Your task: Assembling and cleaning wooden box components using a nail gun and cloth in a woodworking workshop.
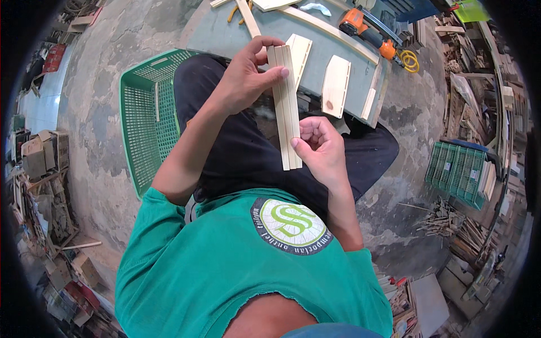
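Between my two hands, over my lap, I hold a bundle of narrow pale wooden strips (285, 118), stood lengthwise and tilted slightly. My left hand (248, 76) is closed on the upper end, its thumb laid across the front face. Lower down, my right hand (322, 147) pinches the right edge near the bottom end, with the fingers curled behind. Just beyond the strips, two pale wooden panels with tapered ends lie on the worktable: one panel (302, 53) is partly behind the bundle, the other panel (336, 85) is to its right and has a dark knot.
The low grey-green worktable (225, 36) carries long wooden strips (332, 32) and an orange-and-black nail gun (354, 22) near a yellow coiled hose (409, 61). A green plastic basket (131, 121) stands at my left. Stacked green crates (455, 169) and scrap wood (470, 236) line the right.
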The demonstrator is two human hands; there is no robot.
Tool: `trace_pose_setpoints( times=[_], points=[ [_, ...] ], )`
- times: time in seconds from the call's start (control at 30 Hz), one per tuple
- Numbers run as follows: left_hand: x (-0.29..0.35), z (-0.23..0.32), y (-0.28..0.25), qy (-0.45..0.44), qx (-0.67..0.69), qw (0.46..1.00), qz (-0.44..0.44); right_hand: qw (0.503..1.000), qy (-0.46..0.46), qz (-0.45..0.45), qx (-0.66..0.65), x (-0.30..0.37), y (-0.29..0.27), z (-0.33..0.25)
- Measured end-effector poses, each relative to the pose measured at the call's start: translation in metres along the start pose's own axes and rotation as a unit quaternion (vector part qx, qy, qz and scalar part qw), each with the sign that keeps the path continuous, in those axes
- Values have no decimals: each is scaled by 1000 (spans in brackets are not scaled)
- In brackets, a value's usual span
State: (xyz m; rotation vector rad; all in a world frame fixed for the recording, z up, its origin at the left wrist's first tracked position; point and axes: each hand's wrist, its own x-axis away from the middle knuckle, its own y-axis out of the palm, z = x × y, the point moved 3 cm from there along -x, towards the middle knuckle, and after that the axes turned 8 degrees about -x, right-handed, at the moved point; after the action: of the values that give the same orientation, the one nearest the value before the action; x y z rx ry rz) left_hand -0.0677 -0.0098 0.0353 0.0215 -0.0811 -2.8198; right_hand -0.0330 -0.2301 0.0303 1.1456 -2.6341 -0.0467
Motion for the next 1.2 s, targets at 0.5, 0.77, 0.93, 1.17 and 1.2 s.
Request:
trace_pose_setpoints(
  times=[0.5, 0.77, 0.93, 1.17, 1.2],
  points=[
    [6, -39, -22, -80, 49, 992, 86, 995, 62, -71, -26, -12, 3, 10],
    [53, -36, -63, -92, 104, 966, 217, 994, 67, -85, 20, -50, 30, 16],
    [90, -32, -108, -91, 149, 937, 302, 987, 18, -101, 124, -114, 67, 7],
    [116, -59, -134, -117, 195, 906, 358, 901, -136, -89, 402, -232, 113, 19],
    [120, -61, -135, -107, 199, 906, 359, 883, -168, -95, 429, -240, 119, 21]
  ],
)
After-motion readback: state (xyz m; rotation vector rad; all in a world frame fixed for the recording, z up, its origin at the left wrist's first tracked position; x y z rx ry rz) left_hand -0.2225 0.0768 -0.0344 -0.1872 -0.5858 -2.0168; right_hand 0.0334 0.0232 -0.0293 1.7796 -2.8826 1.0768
